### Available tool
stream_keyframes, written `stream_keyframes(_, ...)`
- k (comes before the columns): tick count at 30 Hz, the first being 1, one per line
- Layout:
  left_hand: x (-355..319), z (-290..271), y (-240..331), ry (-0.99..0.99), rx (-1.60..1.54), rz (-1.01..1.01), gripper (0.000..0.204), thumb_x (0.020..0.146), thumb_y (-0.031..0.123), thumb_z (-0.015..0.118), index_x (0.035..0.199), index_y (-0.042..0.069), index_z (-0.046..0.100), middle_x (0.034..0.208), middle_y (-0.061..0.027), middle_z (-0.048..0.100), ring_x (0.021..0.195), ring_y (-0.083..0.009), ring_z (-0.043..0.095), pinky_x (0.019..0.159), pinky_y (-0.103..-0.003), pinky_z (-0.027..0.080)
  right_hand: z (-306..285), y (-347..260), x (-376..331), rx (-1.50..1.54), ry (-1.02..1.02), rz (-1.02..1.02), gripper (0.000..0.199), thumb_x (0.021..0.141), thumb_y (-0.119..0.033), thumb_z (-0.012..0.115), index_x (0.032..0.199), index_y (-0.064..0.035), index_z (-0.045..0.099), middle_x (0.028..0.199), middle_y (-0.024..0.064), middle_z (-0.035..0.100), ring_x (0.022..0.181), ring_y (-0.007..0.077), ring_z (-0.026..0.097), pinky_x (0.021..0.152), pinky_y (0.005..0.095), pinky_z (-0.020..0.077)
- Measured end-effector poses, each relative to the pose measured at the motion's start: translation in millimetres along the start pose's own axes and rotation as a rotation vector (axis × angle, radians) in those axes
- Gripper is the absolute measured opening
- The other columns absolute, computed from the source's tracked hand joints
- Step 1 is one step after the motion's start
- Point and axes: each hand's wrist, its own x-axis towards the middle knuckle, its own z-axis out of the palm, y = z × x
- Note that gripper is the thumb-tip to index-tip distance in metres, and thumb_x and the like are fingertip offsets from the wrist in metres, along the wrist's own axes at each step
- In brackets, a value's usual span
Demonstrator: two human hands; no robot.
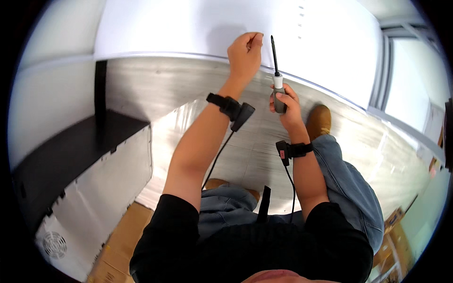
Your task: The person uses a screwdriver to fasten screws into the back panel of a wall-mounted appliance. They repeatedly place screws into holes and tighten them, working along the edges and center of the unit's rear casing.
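Observation:
In my right hand [289,107] is a screwdriver with a grey and white handle [279,94]. The fingers wrap round the grip, and the thin black shaft points away from me, its tip in front of a white panel [165,30]. Just left of that tip, my left hand [245,54] is raised before the same panel. Its thumb and fingers are pinched together; anything between them is too small to make out. A small gap separates the left fingertips from the screwdriver tip.
Several small dark marks [301,21] run in a column on the panel. A black-topped white cabinet [108,179] with a round vent stands at left, beside cardboard [123,240]. Cables [219,158] hang from black wrist straps. My brown shoe [319,120] is on the wood-patterned floor.

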Motion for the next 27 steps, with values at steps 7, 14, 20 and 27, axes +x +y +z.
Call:
stream_keyframes(7,-72.2,-131.2,-50.0,0.316,-0.740,-0.645,0.034,0.101,0.026,0.033,0.110,0.003,0.056,0.094,-0.0088,0.063,0.076,-0.0172,0.060,0.069,-0.031,0.050,78.6,71.6,11.7,-0.446,-0.157,0.163,0.024,0.081,-0.015,0.064,0.100,-0.0013,0.060,0.069,0.0025,0.055,0.054,0.0111,0.052,0.049,0.0262,0.0397)
stream_keyframes(14,-136.3,-230.5,-104.5,0.516,-0.653,-0.728,0.027,0.101,0.023,0.034,0.111,0.010,0.055,0.095,-0.0049,0.063,0.075,-0.0146,0.058,0.069,-0.028,0.047,145.8,124.3,-3.9,-0.730,-0.376,0.447,0.033,0.080,-0.018,0.066,0.106,-0.0007,0.058,0.074,0.0033,0.057,0.058,0.0114,0.054,0.051,0.0264,0.0429)
stream_keyframes(20,-174.7,-267.7,-134.4,0.738,-0.688,-0.788,0.021,0.099,0.020,0.039,0.112,0.012,0.053,0.089,-0.0025,0.061,0.075,-0.0146,0.056,0.065,-0.029,0.044,167.5,171.7,-16.0,-0.687,-0.447,0.552,0.038,0.084,-0.024,0.064,0.112,-0.0006,0.056,0.082,0.0050,0.056,0.065,0.0130,0.058,0.054,0.0267,0.0480)
stream_keyframes(27,-184.4,-298.5,-144.7,0.727,-0.572,-0.786,0.018,0.098,0.020,0.041,0.108,0.010,0.053,0.090,-0.0041,0.064,0.072,-0.0148,0.057,0.065,-0.028,0.045,190.2,183.9,-32.3,-0.691,-0.442,0.685,0.041,0.089,-0.036,0.059,0.113,-0.0032,0.057,0.077,0.0030,0.055,0.061,0.0121,0.056,0.053,0.0262,0.0477)
